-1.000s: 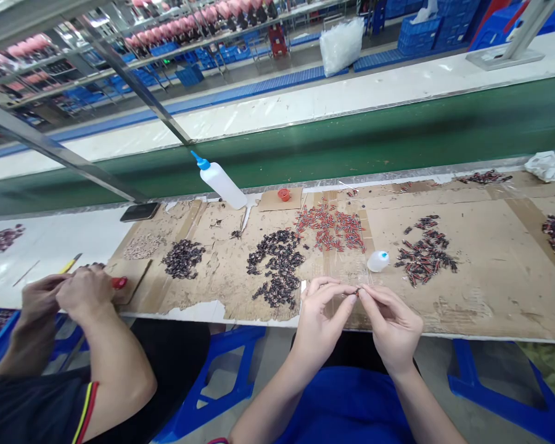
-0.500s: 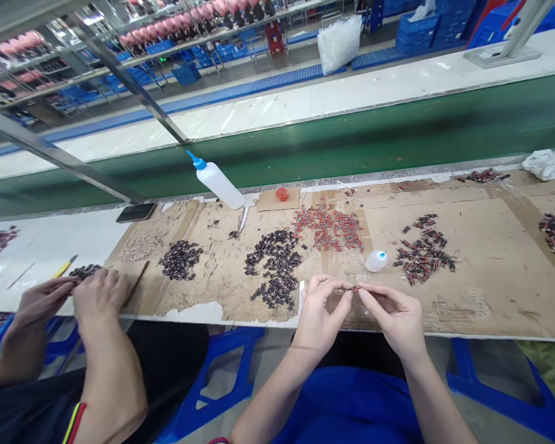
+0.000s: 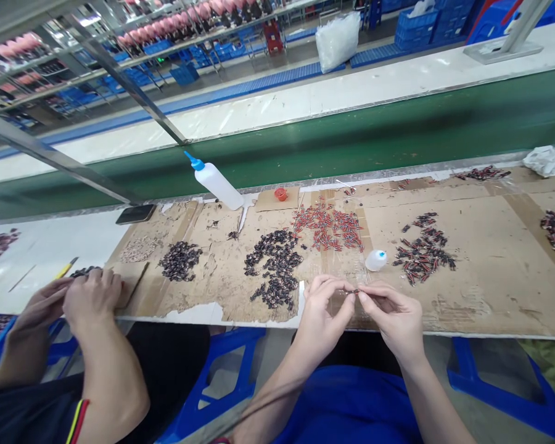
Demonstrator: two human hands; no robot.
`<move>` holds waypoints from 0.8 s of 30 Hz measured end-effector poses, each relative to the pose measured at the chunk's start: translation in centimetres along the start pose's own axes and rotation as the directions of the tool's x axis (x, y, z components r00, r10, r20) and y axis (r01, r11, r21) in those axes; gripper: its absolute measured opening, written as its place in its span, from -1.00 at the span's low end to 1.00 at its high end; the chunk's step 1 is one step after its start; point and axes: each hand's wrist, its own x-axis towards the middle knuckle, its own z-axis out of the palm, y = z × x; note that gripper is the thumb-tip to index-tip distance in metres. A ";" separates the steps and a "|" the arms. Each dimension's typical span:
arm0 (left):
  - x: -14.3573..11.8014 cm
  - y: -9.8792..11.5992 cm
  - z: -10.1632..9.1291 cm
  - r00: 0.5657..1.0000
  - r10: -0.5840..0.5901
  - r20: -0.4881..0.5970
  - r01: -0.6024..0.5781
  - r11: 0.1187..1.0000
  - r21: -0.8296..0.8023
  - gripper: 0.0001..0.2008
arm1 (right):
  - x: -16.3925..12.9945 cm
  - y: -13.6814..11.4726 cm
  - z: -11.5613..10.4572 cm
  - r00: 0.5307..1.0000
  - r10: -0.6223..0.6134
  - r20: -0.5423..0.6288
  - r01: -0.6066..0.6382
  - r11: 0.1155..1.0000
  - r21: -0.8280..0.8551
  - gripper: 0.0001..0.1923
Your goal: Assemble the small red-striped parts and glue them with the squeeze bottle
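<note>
Between the fingertips of my left hand and my right hand is a small dark part, pinched from both sides just above the cardboard near the front edge. Its exact kind is too small to make out. Beyond my hands lies a spread of small red-and-black parts. Left of it is a pile of small black parts. A little white squeeze bottle with a blue tip leans behind my right hand. To its right is a heap of black-and-red parts.
A co-worker's hands work at the left, by another black pile. A large white bottle tilts at the back, near a small red cup and a phone. A metal post rises behind the bench.
My hands stay almost in place, and the small part between my fingertips looks turned, showing less red. The co-worker's hands have shifted slightly left.
</note>
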 end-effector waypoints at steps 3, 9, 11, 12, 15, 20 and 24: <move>0.0 0.0 0.5 1.000 -0.010 0.011 0.010 1.000 -0.016 -0.90 | -0.3 0.1 0.2 0.999 -0.025 -0.039 0.023 0.999 -0.032 -0.91; 0.6 -0.9 0.5 0.997 0.025 0.075 -0.025 1.000 -0.001 -0.85 | 0.1 0.8 -1.8 0.978 -0.186 -0.091 0.161 0.960 -0.229 -0.93; 1.2 -2.1 -0.8 0.999 0.015 0.047 -0.021 0.993 0.115 -0.73 | 1.0 1.3 -3.5 0.932 -0.292 -0.214 0.188 0.896 -0.402 -0.92; 1.5 -2.8 -1.5 1.000 -0.018 -0.023 0.022 0.980 0.199 -0.73 | 1.6 1.5 -4.5 0.891 -0.334 -0.308 0.165 0.870 -0.465 -0.87; 2.2 -5.1 -3.9 0.975 -0.069 -0.211 0.149 0.908 0.391 -0.81 | 3.3 2.0 -6.8 0.825 -0.418 -0.380 0.136 0.800 -0.584 -0.70; 1.7 -7.4 -4.9 0.971 -0.031 -0.238 0.152 0.846 0.511 -0.94 | 4.1 3.1 -6.8 0.869 -0.478 -0.129 0.239 0.633 -0.736 -0.58; 0.9 -7.9 -3.8 0.956 -0.039 -0.290 0.202 0.805 0.558 -0.98 | 4.1 4.6 -5.0 0.895 -0.444 0.031 0.318 0.589 -0.743 -0.47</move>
